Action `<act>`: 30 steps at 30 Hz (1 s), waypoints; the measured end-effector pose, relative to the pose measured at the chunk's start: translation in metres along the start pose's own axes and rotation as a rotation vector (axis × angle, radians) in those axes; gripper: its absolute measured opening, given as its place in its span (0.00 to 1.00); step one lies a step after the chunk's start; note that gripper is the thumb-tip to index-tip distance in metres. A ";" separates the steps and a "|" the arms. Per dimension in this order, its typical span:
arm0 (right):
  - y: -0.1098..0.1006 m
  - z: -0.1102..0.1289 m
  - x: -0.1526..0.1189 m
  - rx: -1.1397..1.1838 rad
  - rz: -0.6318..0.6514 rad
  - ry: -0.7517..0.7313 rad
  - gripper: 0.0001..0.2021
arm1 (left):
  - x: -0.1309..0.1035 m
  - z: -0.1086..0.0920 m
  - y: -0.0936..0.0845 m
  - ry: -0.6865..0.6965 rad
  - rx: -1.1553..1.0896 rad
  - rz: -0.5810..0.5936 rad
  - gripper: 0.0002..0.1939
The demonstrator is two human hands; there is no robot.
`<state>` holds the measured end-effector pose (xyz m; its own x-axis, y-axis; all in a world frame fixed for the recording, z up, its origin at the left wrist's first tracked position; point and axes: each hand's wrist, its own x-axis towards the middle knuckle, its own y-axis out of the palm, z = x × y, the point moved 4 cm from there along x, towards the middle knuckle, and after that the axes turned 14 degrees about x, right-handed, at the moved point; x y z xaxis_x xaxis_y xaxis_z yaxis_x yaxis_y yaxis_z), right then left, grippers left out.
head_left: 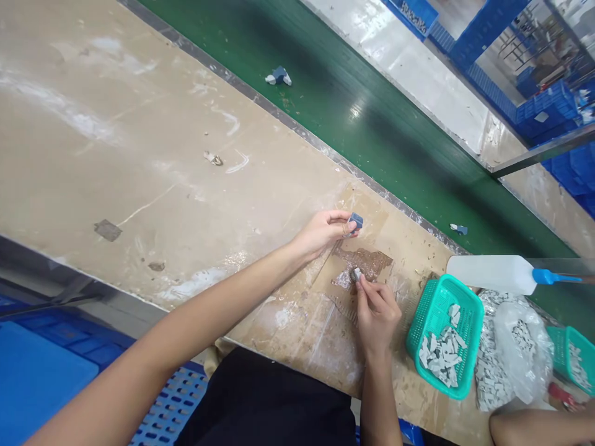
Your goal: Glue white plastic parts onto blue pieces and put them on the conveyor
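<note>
Small blue block (356, 221) held tilted; smaller whitish piece (357, 272) pinched nearby, apart from it

The left hand (328, 231) partly hides the small blue block (357, 219).

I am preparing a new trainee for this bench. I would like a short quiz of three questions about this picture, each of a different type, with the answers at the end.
1. What does the left hand hold?
(a) a brush
(b) a blue-grey piece
(c) a pair of scissors
2. True or false: the green basket nearest to the hands holds white pieces.
3. Fill in one word: the ____ hand holds a small pale piece at the shiny brown patch.

Key:
1. (b), gripped between thumb and fingers.
2. True.
3. Right; that is the right hand.
</note>
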<state>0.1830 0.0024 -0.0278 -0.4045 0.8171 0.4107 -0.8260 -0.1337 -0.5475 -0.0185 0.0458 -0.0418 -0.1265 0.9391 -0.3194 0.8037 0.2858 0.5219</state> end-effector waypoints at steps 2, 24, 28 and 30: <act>0.002 0.000 -0.001 -0.013 0.005 -0.004 0.12 | 0.000 0.001 -0.001 0.024 0.041 -0.019 0.10; -0.047 0.034 0.000 0.274 -0.276 0.147 0.15 | -0.048 0.019 0.054 0.003 0.503 0.384 0.09; -0.045 0.038 0.003 0.263 -0.233 0.133 0.19 | -0.053 0.016 0.056 0.022 0.497 0.346 0.08; -0.043 0.040 0.004 0.266 -0.234 0.122 0.21 | -0.056 0.013 0.056 0.068 0.520 0.312 0.07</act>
<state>0.2012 -0.0106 0.0261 -0.1567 0.9014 0.4036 -0.9701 -0.0637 -0.2344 0.0413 0.0072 -0.0047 0.1380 0.9785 -0.1535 0.9852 -0.1197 0.1224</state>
